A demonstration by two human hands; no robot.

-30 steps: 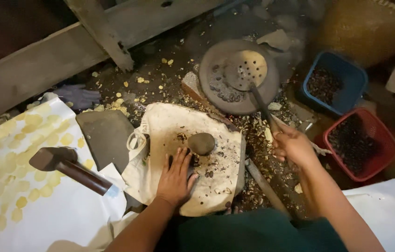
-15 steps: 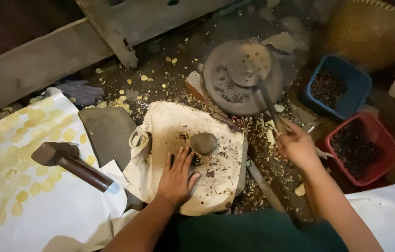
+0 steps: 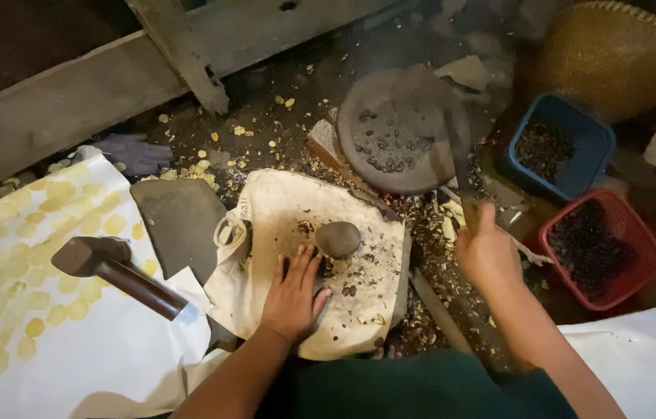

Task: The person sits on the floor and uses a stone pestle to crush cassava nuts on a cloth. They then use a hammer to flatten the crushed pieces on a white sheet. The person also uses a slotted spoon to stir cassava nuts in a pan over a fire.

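Note:
My left hand [image 3: 294, 292] lies flat, fingers spread, on a stained cream cloth bag [image 3: 297, 225] dotted with dark seeds. Just beyond its fingertips rests a rounded grey stone [image 3: 338, 238]. My right hand [image 3: 488, 252] grips the handle of a long ladle [image 3: 452, 140]; its round perforated head is blurred above a round dark pan [image 3: 378, 167] that holds dark seeds.
A hammer [image 3: 115, 269] lies on white sheet with yellow spots [image 3: 25, 310]. A flat dark stone [image 3: 177, 221] sits left of the bag. Blue tub [image 3: 576, 174] and red tub [image 3: 638, 268] of dark seeds stand right, a woven basket [image 3: 615, 54] behind. Wooden beams [image 3: 72, 93] cross the back.
My right hand has swung the ladle up off the pan; its head is now raised and blurred. The left hand stays on the cloth bag.

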